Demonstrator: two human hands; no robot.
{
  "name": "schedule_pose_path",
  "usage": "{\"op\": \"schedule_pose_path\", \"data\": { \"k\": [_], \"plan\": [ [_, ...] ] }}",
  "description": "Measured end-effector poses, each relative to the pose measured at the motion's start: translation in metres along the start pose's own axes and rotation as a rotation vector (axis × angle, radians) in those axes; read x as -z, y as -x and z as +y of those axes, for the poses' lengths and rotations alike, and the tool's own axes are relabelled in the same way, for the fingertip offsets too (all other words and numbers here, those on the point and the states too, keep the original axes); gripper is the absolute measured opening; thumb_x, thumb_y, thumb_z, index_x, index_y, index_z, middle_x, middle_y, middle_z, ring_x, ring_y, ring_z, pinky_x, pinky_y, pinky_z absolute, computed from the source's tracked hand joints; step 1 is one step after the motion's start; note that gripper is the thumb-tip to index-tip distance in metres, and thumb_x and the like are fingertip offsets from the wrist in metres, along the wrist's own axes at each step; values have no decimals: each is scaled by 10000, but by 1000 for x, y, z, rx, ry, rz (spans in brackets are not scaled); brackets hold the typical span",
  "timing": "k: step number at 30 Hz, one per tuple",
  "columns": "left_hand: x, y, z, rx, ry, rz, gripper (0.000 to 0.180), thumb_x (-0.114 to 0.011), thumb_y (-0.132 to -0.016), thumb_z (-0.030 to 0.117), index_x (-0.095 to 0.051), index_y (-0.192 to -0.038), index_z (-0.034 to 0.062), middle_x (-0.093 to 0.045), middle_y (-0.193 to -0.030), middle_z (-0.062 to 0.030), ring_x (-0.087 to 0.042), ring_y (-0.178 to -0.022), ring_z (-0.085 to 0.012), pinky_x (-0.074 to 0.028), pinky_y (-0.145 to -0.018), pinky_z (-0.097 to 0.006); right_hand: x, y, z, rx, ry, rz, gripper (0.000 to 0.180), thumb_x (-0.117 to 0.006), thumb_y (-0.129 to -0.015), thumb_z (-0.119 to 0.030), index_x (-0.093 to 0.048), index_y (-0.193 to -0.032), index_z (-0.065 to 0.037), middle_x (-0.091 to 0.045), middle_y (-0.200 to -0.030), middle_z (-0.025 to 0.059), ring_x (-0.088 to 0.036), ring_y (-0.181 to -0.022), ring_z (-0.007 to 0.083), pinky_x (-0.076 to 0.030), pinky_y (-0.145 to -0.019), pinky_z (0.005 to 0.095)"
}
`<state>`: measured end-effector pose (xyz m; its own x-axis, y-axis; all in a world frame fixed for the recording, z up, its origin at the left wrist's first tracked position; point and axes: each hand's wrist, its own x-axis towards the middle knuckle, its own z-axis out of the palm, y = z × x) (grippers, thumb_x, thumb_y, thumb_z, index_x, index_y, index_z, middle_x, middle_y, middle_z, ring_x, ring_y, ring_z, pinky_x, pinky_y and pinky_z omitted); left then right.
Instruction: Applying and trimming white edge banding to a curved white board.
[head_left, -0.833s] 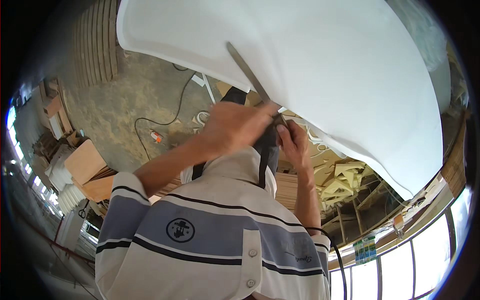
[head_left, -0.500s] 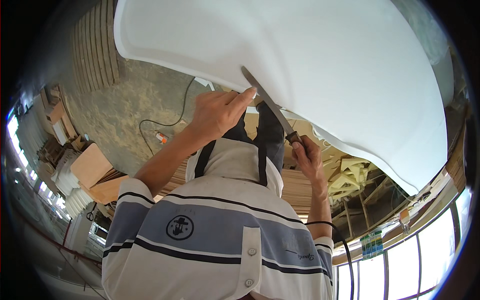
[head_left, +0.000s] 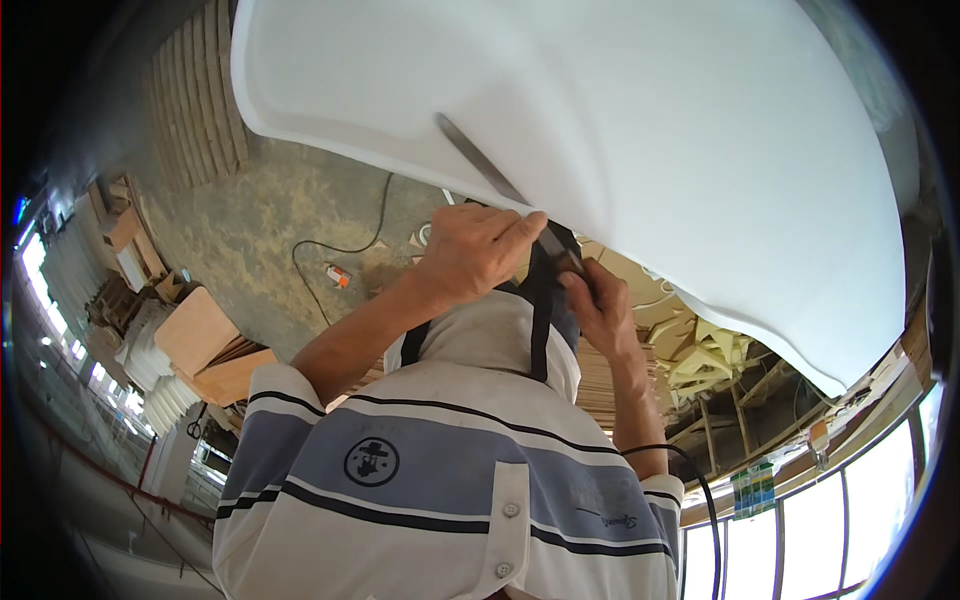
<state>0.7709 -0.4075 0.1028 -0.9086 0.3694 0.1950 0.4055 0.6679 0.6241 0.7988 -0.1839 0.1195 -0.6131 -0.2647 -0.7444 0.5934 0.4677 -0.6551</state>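
Note:
A large white, smooth panel with a rolled-looking rim [head_left: 680, 150] stretches across the upper part of the head view. My right hand [head_left: 605, 310] grips the dark handle of a long knife [head_left: 475, 155]. The blade crosses the panel's near edge, and its tip end lies over the white surface, pointing up and left. Beside the blade, my left hand [head_left: 475, 255] is closed, thumb and forefinger pinching at the panel's edge. Its fingertips cover part of the blade and the edge beneath them.
A black cable [head_left: 340, 243] with an orange-and-white piece [head_left: 338, 275] lies on the dusty floor at left. Yellowish foam scraps [head_left: 705, 355] are heaped below the panel at right. Brown boards [head_left: 195, 330] stand at the far left, and a ribbed stack [head_left: 200, 100] is farther back.
The knife has slid up and left across the edge, its blade now more slanted. My left hand has shifted right and toward me, beside the blade. My right hand has come closer to it.

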Motion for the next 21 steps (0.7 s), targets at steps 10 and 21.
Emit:
{"op": "schedule_pose_path", "data": {
  "k": [10, 21],
  "plan": [
    [21, -9, 11, 28, 58, -4, 276, -683, -757, 109, -678, -1019, 22, -623, -686, -12, -611, -565, -153, -482, -511, -293, -78, -58, -20, 604, -116, 114, 80, -606, -834, -32, -587, -865, 40, -589, -637, 165, -565, -565, 340, -445, -527, 385],
    [16, -3, 17, 8, 169, 45, 314, -690, -726, 87, -673, -1029, 10, -642, -721, -24, -616, -587, -160, -480, -509, -288, -58, -19, -18, 217, -36, -16, 144, -613, -890, -71, -620, -996, 25, -656, -779, 122, -647, -710, 218, -501, -637, 334]
  ]
}}
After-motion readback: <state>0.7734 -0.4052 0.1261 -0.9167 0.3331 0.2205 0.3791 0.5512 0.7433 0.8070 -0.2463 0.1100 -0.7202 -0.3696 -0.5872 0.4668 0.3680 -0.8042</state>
